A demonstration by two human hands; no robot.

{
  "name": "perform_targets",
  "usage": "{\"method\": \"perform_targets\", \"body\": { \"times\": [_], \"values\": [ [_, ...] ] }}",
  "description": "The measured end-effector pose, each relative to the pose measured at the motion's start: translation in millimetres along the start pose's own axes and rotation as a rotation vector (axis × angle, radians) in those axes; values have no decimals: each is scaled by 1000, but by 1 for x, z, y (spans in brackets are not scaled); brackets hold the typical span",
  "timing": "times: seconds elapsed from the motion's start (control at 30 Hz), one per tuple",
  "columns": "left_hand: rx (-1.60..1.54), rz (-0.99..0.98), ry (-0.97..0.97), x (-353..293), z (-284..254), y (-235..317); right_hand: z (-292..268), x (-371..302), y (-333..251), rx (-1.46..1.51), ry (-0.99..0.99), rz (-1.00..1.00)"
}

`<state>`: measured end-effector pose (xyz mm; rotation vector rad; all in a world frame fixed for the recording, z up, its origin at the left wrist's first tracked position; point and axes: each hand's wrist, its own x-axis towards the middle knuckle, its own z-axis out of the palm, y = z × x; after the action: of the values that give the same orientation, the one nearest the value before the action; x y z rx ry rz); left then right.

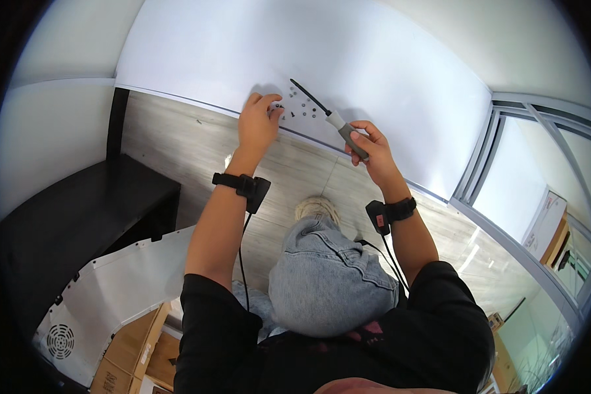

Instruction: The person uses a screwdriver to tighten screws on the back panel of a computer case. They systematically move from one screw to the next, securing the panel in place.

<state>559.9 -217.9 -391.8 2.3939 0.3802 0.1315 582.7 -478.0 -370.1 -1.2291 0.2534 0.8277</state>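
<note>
A screwdriver [335, 120] with a grey handle and a dark shaft is in my right hand [373, 148], which is closed round the handle. Its tip points up and to the left, over the white table [197, 52]. Small screws and nuts [303, 114] lie scattered on the tabletop close to its front edge, left of the screwdriver. At the left side of this scatter is my left hand [259, 123]. Its thumb and index finger are apart, with small dark pieces showing between or just beyond them; I see nothing gripped.
A black bench or low cabinet [79, 190] stands at the left. Below it are a white panel with a round vent [131, 262] and cardboard boxes [121, 354]. A grey-framed glass partition [512, 226] runs along the right. Cables hang from the black straps on both wrists.
</note>
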Motion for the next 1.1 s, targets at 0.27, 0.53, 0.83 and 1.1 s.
{"method": "perform_targets", "body": {
  "times": [0.27, 0.53, 0.83, 1.1],
  "values": [
    [34, 15, -21, 4, 6, 3, -6, -2, -5, -14, -13, -31],
    [-906, -579, 9, 3, -36, 9, 16, 6, -22, -89, -107, -65],
    [-2111, -582, 314, -74, -170, -17, 146, 10, -51, -409, -545, -120],
    [-2211, -398, 699, -146, -241, -15, 247, -5, -32, -451, -774, -122]
  ]
}}
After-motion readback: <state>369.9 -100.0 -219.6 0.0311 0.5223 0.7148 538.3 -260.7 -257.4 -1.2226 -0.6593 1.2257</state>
